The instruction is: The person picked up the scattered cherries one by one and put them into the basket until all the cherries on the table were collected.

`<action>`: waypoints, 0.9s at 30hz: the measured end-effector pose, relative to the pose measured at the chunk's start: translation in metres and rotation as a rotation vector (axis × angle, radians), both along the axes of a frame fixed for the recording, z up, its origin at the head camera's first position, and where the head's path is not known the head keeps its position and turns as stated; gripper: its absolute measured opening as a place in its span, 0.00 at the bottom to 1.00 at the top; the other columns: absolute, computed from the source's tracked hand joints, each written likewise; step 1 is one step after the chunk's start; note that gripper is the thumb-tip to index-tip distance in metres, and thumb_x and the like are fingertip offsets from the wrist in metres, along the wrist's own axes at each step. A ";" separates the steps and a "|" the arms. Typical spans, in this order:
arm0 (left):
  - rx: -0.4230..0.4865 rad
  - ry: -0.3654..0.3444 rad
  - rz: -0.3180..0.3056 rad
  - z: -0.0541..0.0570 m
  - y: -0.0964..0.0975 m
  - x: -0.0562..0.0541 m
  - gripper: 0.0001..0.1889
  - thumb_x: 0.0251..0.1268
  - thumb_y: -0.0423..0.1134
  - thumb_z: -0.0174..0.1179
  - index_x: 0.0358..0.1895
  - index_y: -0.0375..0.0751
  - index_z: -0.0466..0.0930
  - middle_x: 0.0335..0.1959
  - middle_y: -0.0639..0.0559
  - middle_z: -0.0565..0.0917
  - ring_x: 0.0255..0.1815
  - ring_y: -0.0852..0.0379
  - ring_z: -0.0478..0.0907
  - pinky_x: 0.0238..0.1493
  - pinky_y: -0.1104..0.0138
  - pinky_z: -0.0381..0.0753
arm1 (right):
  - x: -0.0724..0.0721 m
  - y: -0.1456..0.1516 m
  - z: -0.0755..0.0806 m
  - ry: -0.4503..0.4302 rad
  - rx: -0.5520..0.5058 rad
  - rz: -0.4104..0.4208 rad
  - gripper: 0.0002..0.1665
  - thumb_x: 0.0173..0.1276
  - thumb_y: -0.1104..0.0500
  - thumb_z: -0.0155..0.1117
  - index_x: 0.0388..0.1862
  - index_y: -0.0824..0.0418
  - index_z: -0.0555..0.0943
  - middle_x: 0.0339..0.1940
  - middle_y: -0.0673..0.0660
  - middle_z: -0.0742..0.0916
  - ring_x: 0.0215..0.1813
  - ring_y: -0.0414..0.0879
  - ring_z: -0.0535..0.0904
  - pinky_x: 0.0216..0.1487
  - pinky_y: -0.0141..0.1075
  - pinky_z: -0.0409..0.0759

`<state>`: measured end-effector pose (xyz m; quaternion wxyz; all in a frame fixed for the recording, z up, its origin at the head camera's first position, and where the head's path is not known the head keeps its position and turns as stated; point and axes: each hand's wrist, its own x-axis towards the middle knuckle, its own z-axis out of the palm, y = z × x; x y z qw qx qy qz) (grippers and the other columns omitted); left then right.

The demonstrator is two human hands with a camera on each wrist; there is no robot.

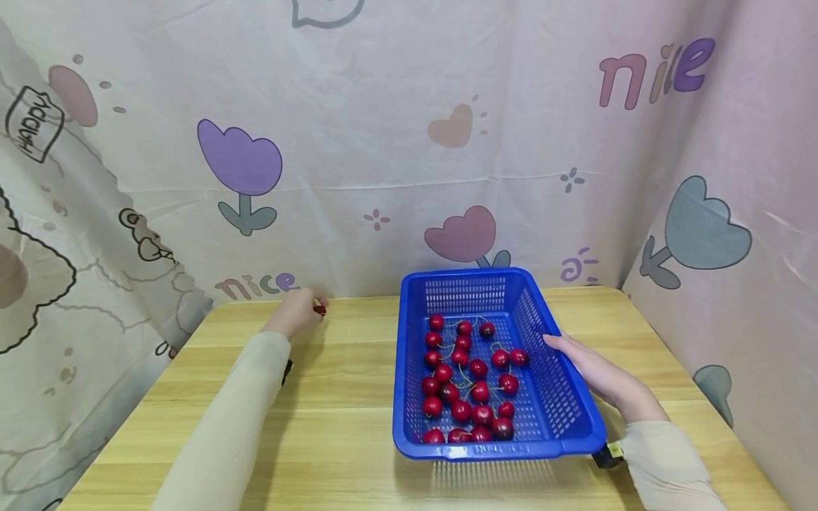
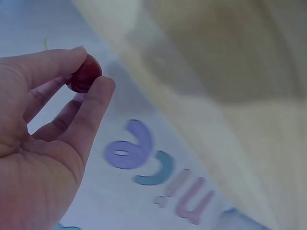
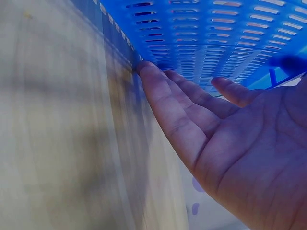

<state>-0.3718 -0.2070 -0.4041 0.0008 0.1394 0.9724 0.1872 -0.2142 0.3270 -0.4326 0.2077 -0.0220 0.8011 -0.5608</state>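
Near the back edge of the table, at the left in the head view, my left hand (image 1: 299, 312) pinches a dark red cherry (image 1: 320, 310) between thumb and fingertips. The left wrist view shows this cherry (image 2: 86, 75) close up, with a thin green stem beside the hand. A blue plastic basket (image 1: 405, 355) with slotted walls holds several red cherries (image 1: 479, 391), many with green stems. My right hand (image 1: 601, 372) holds the basket's right side, thumb over the rim. In the right wrist view, the fingers (image 3: 175, 115) lie against the outside of its slotted wall.
The light wooden table (image 1: 345, 397) extends between the left arm and the basket. A patterned pale curtain (image 1: 358, 142) hangs behind the table and along both sides. The basket's far end stands close to the back curtain.
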 end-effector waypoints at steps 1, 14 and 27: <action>0.001 0.007 -0.011 0.005 0.004 0.000 0.14 0.64 0.23 0.65 0.52 0.27 0.87 0.48 0.32 0.90 0.49 0.39 0.87 0.57 0.46 0.87 | 0.000 0.000 0.000 -0.001 -0.002 -0.001 0.50 0.86 0.32 0.40 0.91 0.54 0.37 0.76 0.78 0.73 0.58 0.57 0.90 0.58 0.54 0.91; 0.040 0.122 -0.215 0.073 0.084 0.021 0.11 0.70 0.27 0.66 0.53 0.33 0.88 0.47 0.37 0.91 0.49 0.42 0.87 0.57 0.50 0.89 | 0.001 0.001 -0.003 0.004 0.002 0.001 0.51 0.85 0.31 0.40 0.92 0.52 0.35 0.77 0.77 0.73 0.58 0.57 0.90 0.59 0.54 0.90; -0.041 0.176 -0.396 0.102 0.171 0.030 0.11 0.69 0.30 0.69 0.53 0.39 0.89 0.49 0.42 0.91 0.53 0.45 0.86 0.61 0.55 0.88 | 0.001 0.001 0.000 0.009 0.045 -0.001 0.52 0.84 0.29 0.40 0.92 0.50 0.35 0.80 0.75 0.71 0.62 0.57 0.88 0.66 0.60 0.85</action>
